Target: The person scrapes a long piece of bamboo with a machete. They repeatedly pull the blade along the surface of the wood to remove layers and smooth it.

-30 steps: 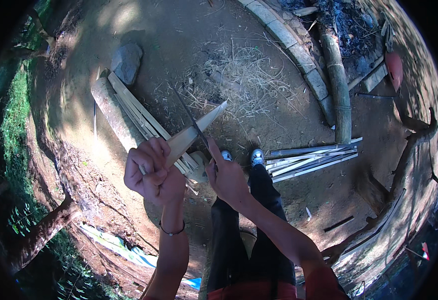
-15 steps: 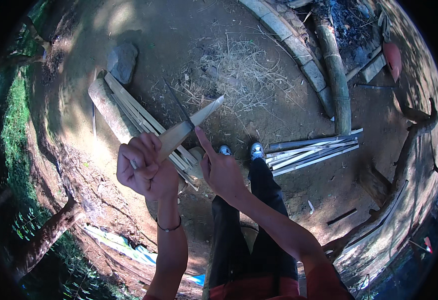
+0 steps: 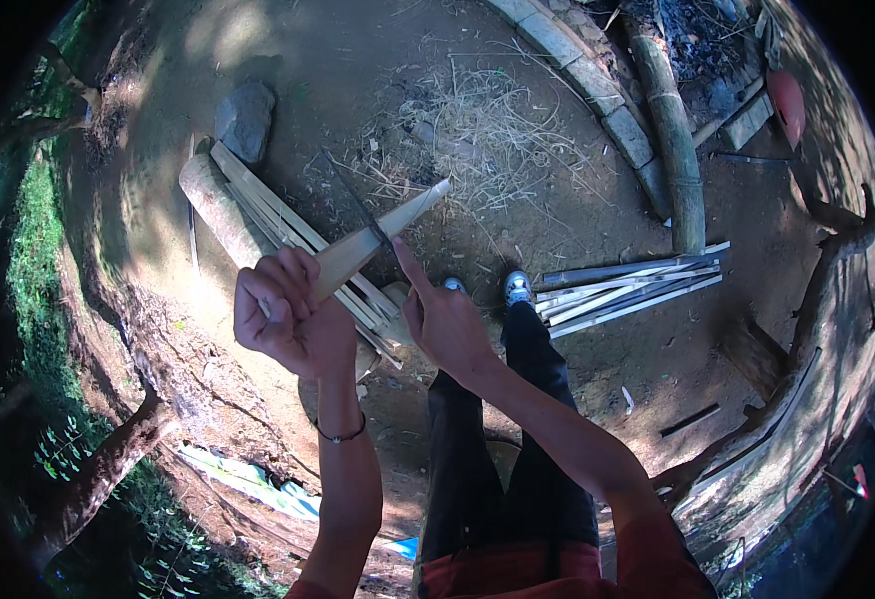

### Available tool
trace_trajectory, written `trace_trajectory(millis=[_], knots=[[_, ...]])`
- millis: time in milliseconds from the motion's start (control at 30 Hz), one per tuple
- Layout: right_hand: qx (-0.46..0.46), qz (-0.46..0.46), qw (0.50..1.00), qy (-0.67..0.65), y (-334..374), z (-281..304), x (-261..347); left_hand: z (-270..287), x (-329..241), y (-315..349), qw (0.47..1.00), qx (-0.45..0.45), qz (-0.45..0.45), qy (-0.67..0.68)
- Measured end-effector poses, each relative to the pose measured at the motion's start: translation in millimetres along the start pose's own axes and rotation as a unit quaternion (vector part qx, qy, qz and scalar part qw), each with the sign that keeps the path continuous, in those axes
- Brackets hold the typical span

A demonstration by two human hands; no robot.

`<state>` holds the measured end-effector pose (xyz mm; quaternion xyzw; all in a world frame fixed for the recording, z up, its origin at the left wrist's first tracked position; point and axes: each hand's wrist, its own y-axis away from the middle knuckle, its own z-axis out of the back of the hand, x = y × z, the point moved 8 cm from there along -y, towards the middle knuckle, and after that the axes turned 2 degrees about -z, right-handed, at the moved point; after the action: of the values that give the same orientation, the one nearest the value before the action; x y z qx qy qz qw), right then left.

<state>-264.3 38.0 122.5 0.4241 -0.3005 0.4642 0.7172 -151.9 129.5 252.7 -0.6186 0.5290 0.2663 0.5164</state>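
Note:
My left hand (image 3: 292,314) is closed around the near end of a flat, pale strip of split bamboo (image 3: 352,262), which tapers toward its far end and points up and to the right. Across the strip lies the thin, dark blade of a knife (image 3: 355,203), angled up and to the left. My right hand (image 3: 449,327) is closed on the knife, its index finger stretched to the blade where it meets the strip. The knife's handle is hidden inside that hand. Both hands are above the ground in front of my legs.
Long split strips (image 3: 268,220) lie beside a log (image 3: 220,205) and a grey stone (image 3: 245,122) at left. Another bundle of strips (image 3: 637,292) lies right of my shoes. Shavings (image 3: 487,130) are scattered ahead. A thick bamboo pole (image 3: 672,140) crosses a curved block edging (image 3: 597,85).
My right hand has shifted slightly up and right, with the blade still across the strip. My left hand keeps its hold on the bamboo. The whole view has moved a little.

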Motion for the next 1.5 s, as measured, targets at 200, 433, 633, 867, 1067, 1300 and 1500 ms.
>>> trace_trajectory(millis=[200, 433, 633, 867, 1067, 1300, 1500], knots=[[0.008, 0.016, 0.982, -0.189, 24, 33, 59, -2, 1, 0, 1.0, 0.002, 0.006, 0.031], [-0.028, -0.006, 0.999, -0.02, 11, -5, -15, -5, 3, 5, 0.999, 0.016, 0.016, 0.027], [-0.006, -0.033, 0.978, -0.205, 10, 26, 22, -10, 3, 1, 1.0, -0.019, 0.002, -0.004], [-0.025, 0.02, 0.997, -0.065, 22, 0, 1, -17, 4, 5, 0.999, 0.007, 0.019, 0.05], [-0.014, 0.003, 0.991, -0.134, 4, 19, -3, -17, 8, -4, 0.999, 0.015, 0.019, 0.025], [-0.037, 0.072, 0.997, -0.011, 33, 32, 51, -21, 7, 4, 1.0, 0.008, 0.018, 0.013], [-0.02, -0.126, 0.991, -0.041, 2, -13, -84, -38, 7, 25, 0.999, 0.04, 0.032, 0.014]])
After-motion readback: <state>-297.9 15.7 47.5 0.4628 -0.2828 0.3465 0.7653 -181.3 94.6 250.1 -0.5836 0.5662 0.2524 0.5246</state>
